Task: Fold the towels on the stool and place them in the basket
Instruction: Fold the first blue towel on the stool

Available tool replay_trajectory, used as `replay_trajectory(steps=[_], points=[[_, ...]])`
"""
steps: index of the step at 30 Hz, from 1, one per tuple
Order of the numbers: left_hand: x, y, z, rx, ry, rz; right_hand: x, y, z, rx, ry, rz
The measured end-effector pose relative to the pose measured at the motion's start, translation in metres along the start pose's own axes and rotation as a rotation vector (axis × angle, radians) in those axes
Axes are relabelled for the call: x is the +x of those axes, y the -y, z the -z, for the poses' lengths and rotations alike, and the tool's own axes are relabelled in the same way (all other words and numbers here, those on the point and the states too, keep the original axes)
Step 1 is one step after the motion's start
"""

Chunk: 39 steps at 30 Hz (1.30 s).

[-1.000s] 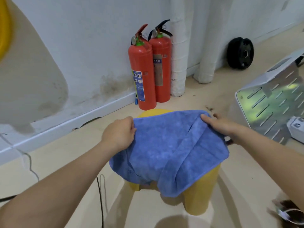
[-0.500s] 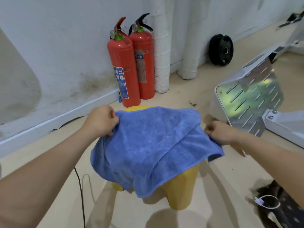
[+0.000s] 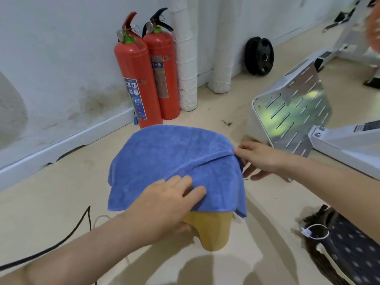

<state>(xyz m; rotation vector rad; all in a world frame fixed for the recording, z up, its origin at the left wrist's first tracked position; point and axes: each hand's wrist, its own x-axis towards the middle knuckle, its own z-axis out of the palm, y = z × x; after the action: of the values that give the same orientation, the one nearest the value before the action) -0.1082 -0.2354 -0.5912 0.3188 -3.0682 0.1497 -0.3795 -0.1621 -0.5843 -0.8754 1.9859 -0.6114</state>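
A blue towel is draped over the yellow stool, folded over with a crease running from the near middle to the right edge. My left hand lies on the towel's near edge, fingers on top and thumb underneath, gripping the cloth. At the towel's right end, my right hand pinches the fold. The wicker basket, lined with dark dotted fabric, sits on the floor at the lower right, partly cut off by the frame.
Two red fire extinguishers stand against the white wall behind the stool. A slotted metal plate on a white machine frame lies close to the right. A black weight plate leans on the wall. A black cable crosses the floor at left.
My left hand moved from the towel's far left corner to its near edge. The right hand shifted to the fold's right end. The towel now lies flatter over the stool.
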Motion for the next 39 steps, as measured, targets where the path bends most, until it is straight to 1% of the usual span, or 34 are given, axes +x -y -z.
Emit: replay_trajectory(steps=[3,5,8,11,13,14,16,17,19,20,21,23,24,26,28,30,33,35,37,38,39], points=[[-0.005,0.013,-0.008,0.044,-0.233,0.0,-0.015,-0.045,-0.012,0.046,0.105,-0.188],[-0.008,0.018,-0.011,0.019,-0.263,0.004,-0.019,-0.082,-0.028,0.192,0.152,-0.33],[-0.013,0.018,-0.011,-0.129,-0.219,0.032,-0.012,-0.128,-0.062,0.561,0.195,-0.444],[-0.017,0.02,-0.002,-0.274,-0.071,0.029,-0.001,-0.141,-0.095,0.765,0.265,-0.473],[-0.025,0.022,0.0,-0.39,0.039,0.069,0.001,-0.134,-0.105,0.967,0.251,-0.43],[-0.03,0.024,0.0,-0.448,0.056,0.115,0.001,-0.13,-0.107,1.08,0.225,-0.405],[-0.04,0.03,0.0,-0.506,-0.015,0.288,0.0,-0.123,-0.106,1.226,0.176,-0.338],[-0.045,0.035,0.0,-0.519,-0.08,0.43,-0.001,-0.122,-0.103,1.258,0.151,-0.304],[-0.055,0.046,-0.008,-0.575,-0.205,0.759,-0.005,-0.121,-0.096,1.267,0.111,-0.258],[-0.058,0.053,-0.013,-0.618,-0.233,0.905,-0.007,-0.123,-0.092,1.242,0.102,-0.244],[-0.062,0.059,-0.018,-0.695,-0.235,1.028,-0.007,-0.127,-0.09,1.174,0.065,-0.25],[-0.064,0.068,-0.027,-0.969,-0.212,1.226,-0.009,-0.136,-0.089,0.949,-0.082,-0.32],[-0.063,0.07,-0.03,-1.113,-0.186,1.312,-0.01,-0.14,-0.091,0.849,-0.136,-0.346],[-0.062,0.074,-0.04,-1.269,-0.121,1.44,-0.013,-0.146,-0.094,0.749,-0.182,-0.368],[-0.061,0.081,-0.053,-1.372,-0.12,1.531,-0.016,-0.148,-0.092,0.729,-0.192,-0.371],[-0.06,0.087,-0.058,-1.49,-0.174,1.572,-0.02,-0.145,-0.086,0.733,-0.176,-0.373],[-0.052,0.095,-0.054,-1.571,-0.302,1.556,-0.029,-0.142,-0.077,0.714,-0.109,-0.42],[-0.048,0.098,-0.046,-1.549,-0.374,1.54,-0.027,-0.146,-0.071,0.608,-0.093,-0.446],[-0.05,0.103,-0.038,-1.563,-0.426,1.546,-0.02,-0.139,-0.056,0.592,-0.145,-0.426],[-0.052,0.109,-0.035,-1.579,-0.449,1.566,-0.018,-0.127,-0.045,0.563,-0.199,-0.377],[-0.055,0.114,-0.03,-1.59,-0.466,1.586,-0.018,-0.111,-0.033,0.482,-0.274,-0.31]])
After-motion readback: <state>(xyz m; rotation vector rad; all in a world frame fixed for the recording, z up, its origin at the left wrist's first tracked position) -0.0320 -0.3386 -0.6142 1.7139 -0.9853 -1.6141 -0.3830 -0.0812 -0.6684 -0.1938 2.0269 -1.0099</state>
